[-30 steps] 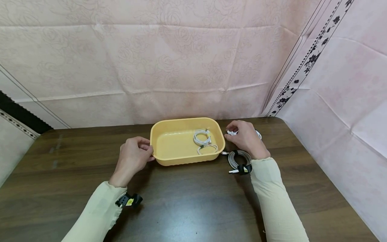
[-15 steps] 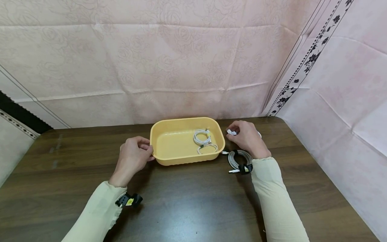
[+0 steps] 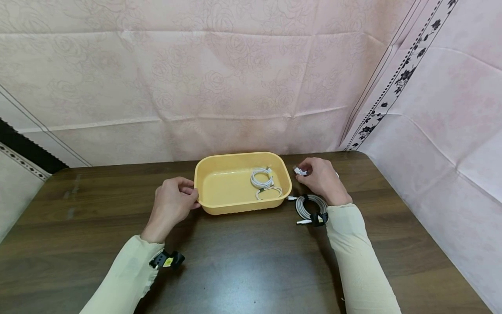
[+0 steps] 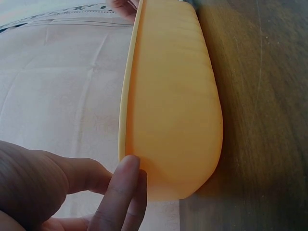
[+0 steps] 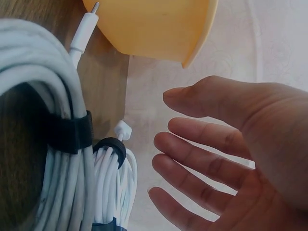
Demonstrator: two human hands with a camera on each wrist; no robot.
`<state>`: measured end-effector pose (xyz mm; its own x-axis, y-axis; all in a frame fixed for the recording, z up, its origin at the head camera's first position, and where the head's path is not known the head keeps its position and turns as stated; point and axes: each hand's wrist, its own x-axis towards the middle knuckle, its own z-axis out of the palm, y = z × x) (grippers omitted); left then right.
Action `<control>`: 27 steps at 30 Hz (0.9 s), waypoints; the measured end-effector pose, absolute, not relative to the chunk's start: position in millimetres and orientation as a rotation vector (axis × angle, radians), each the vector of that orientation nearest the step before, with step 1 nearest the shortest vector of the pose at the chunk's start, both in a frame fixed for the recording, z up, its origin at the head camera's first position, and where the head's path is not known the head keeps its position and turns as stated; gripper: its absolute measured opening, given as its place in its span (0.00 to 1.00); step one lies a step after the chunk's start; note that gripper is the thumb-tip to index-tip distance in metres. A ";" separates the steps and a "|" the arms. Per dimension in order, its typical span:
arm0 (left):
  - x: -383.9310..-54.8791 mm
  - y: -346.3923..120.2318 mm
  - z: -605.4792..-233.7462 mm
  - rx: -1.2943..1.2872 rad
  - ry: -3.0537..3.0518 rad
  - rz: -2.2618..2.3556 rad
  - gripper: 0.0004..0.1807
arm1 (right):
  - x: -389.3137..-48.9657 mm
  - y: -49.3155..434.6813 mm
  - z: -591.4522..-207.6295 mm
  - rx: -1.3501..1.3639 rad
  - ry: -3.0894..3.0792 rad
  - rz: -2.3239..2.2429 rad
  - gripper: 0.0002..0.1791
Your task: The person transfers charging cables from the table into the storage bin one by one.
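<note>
My left hand [image 3: 172, 205] holds the left end of a yellow plastic tray [image 3: 219, 207], its fingertips at the rim. In the left wrist view its fingers lie against the tray's outer wall. Two small coils of white cable [image 3: 262, 178] are inside the tray at the right. My right hand [image 3: 321, 179] hovers right of the tray, thumb and fingers spread apart in the right wrist view. Close to its fingertips is a white bundled cable [image 5: 115, 178] with dark straps. A thicker grey-white coiled cable [image 3: 302, 209], bound by a black strap, lies below that hand on the table.
The brown wooden table [image 3: 243, 261] runs up to a pale patterned cloth [image 3: 235, 87] at the back. A second cloth [image 3: 451, 131] hangs along the right side. A black wrist device [image 3: 167, 260] sits at the left cuff.
My right hand shifts very slightly over the white bundled cable, and more of the connector shows beside its fingertips. The left hand and tray stay in place.
</note>
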<state>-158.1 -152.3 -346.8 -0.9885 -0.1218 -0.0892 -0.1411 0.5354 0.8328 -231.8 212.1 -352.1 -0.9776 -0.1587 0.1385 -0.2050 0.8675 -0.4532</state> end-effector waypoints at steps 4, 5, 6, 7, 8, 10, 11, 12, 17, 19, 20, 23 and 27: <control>-158.3 -152.3 -346.6 -0.238 2.732 1.484 0.19 | -233.0 213.9 -353.5 0.284 -2.959 0.748 0.16; -158.3 -152.2 -346.6 -0.240 2.730 1.487 0.19 | -233.2 214.3 -353.7 0.279 -2.965 0.752 0.16; -158.3 -152.2 -346.6 -0.241 2.729 1.489 0.19 | -233.6 214.5 -354.0 0.278 -2.969 0.757 0.16; -158.3 -152.2 -346.6 -0.241 2.729 1.489 0.19 | -233.8 214.7 -354.2 0.271 -2.974 0.761 0.16; -158.3 -152.2 -346.6 -0.242 2.729 1.489 0.19 | -233.9 214.9 -354.3 0.265 -2.979 0.760 0.16; -158.3 -152.3 -346.6 -0.241 2.729 1.487 0.19 | -234.1 215.0 -354.5 0.256 -2.986 0.756 0.16; -158.2 -152.3 -346.5 -0.239 2.730 1.486 0.19 | -234.2 215.1 -354.7 0.253 -2.988 0.753 0.16; -158.1 -152.3 -346.4 -0.238 2.731 1.482 0.19 | -234.3 215.2 -355.0 0.248 -2.991 0.750 0.16; -157.8 -152.6 -346.3 -0.232 2.732 1.481 0.19 | -234.4 215.1 -356.2 0.230 -3.002 0.733 0.16; -158.1 -152.8 -346.7 -0.231 2.732 1.482 0.19 | -234.6 215.4 -356.9 0.226 -3.004 0.729 0.16; -158.0 -152.8 -346.6 -0.231 2.730 1.481 0.19 | -234.6 215.8 -357.2 0.224 -3.004 0.727 0.16; -158.1 -152.7 -346.7 -0.233 2.731 1.479 0.19 | -235.6 216.8 -358.9 0.231 -3.002 0.718 0.16; -158.0 -152.7 -346.7 -0.244 2.728 1.476 0.19 | -236.0 217.7 -360.7 0.222 -3.001 0.707 0.16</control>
<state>-158.0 -152.7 -346.7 -0.9873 -0.1231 -0.1006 -0.1516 0.5380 0.8292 -236.0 217.7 -360.7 -0.9884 -0.1277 0.0822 -0.1509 0.8851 -0.4402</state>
